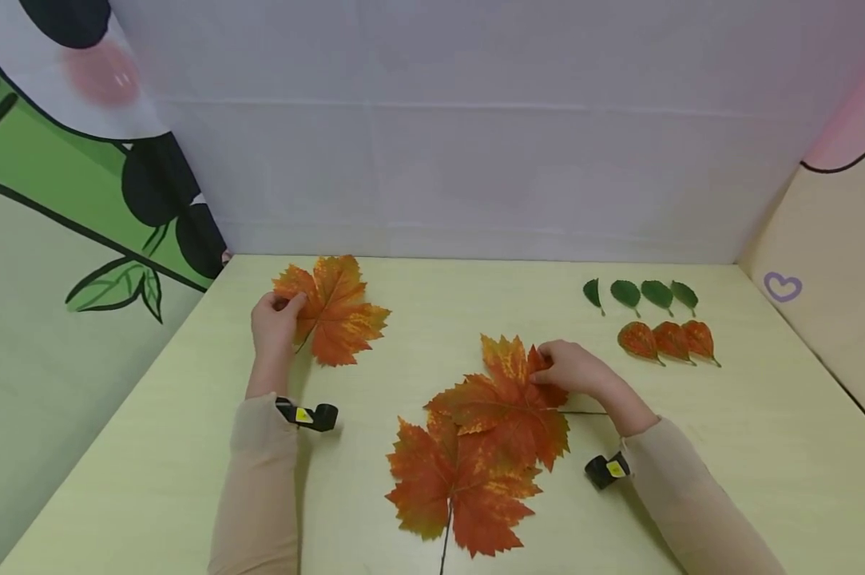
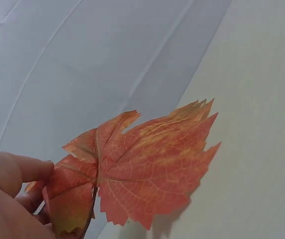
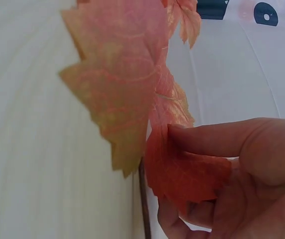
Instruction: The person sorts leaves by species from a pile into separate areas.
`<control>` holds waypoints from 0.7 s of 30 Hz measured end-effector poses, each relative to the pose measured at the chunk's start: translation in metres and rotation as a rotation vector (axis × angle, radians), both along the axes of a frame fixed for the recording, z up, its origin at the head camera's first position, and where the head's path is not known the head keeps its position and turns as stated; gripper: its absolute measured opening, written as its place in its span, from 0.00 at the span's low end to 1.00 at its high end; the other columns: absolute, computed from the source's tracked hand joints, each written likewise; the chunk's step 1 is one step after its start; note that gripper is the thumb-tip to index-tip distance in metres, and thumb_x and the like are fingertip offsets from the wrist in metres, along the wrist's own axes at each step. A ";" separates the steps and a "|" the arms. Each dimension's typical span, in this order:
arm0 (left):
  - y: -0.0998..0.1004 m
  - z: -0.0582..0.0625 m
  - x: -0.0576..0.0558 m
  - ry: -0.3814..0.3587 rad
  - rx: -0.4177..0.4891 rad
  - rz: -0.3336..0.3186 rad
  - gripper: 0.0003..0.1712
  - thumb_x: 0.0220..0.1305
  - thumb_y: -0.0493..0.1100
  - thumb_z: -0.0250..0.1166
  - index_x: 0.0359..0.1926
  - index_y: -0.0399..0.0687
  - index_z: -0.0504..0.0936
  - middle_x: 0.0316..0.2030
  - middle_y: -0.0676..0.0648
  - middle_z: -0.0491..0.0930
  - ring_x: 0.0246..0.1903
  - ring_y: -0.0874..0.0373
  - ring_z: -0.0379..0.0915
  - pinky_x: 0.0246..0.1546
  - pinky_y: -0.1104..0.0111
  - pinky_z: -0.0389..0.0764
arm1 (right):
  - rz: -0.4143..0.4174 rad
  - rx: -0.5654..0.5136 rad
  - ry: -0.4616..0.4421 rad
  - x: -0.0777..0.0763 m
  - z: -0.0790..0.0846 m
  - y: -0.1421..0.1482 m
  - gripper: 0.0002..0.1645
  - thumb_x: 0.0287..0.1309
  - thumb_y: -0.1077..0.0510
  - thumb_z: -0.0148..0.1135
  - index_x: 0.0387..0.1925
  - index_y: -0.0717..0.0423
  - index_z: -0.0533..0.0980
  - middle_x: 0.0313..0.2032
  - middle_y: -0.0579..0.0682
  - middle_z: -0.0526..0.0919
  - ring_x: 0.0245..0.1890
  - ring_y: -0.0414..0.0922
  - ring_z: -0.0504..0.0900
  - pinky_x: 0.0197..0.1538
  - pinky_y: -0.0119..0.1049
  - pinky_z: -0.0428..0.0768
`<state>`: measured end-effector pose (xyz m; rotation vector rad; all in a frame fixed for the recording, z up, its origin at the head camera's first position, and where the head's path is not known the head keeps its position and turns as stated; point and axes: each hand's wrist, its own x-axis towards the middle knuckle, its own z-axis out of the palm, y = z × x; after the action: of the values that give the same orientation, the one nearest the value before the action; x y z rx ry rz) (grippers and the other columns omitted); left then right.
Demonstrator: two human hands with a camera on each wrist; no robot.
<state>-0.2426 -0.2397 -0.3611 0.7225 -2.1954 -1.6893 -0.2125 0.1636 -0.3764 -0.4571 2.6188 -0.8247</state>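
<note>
At the back left of the table, my left hand (image 1: pixel 275 323) pinches the lobe of an orange maple leaf (image 1: pixel 339 311) between thumb and fingers. In the left wrist view that leaf (image 2: pixel 147 169) spreads out from the fingertips, its dark stem pointing down. My right hand (image 1: pixel 572 369) pinches the edge of a second orange-red maple leaf (image 1: pixel 514 403), whose stem points right. The right wrist view shows the thumb on top of this leaf (image 3: pixel 182 169) and fingers beneath. A third maple leaf (image 1: pixel 461 495) lies at the front, partly covered by the second one.
Several small green leaves (image 1: pixel 625 294) form a row at the back right of the pale table (image 1: pixel 188 479). Below them lie three reddish-orange leaves (image 1: pixel 672 341). A pale cloth wall (image 1: pixel 475 184) stands behind the table, with printed panels at both sides.
</note>
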 end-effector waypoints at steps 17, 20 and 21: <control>-0.041 0.001 -0.018 -0.071 0.194 0.230 0.08 0.65 0.50 0.53 0.41 0.55 0.69 0.37 0.58 0.64 0.42 0.63 0.60 0.45 0.74 0.66 | -0.007 0.006 -0.009 -0.001 0.003 0.000 0.21 0.56 0.60 0.58 0.19 0.55 0.55 0.19 0.46 0.53 0.19 0.42 0.58 0.26 0.34 0.59; -0.045 0.001 -0.022 -0.065 0.191 0.259 0.04 0.64 0.48 0.53 0.35 0.56 0.68 0.34 0.58 0.63 0.39 0.63 0.60 0.42 0.74 0.66 | -0.008 0.006 -0.012 0.000 0.003 0.000 0.21 0.56 0.61 0.58 0.20 0.55 0.55 0.19 0.46 0.54 0.19 0.42 0.59 0.26 0.34 0.60; -0.046 0.000 -0.023 -0.062 0.195 0.272 0.04 0.64 0.48 0.53 0.34 0.55 0.67 0.34 0.58 0.63 0.38 0.63 0.60 0.42 0.74 0.66 | -0.006 0.005 -0.013 0.000 0.003 0.000 0.20 0.56 0.61 0.58 0.20 0.55 0.56 0.19 0.46 0.54 0.19 0.42 0.59 0.26 0.34 0.60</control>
<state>-0.2655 -0.2855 -0.3607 1.0824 -1.8834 -1.7720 -0.2123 0.1633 -0.3734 -0.4408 2.6110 -0.8209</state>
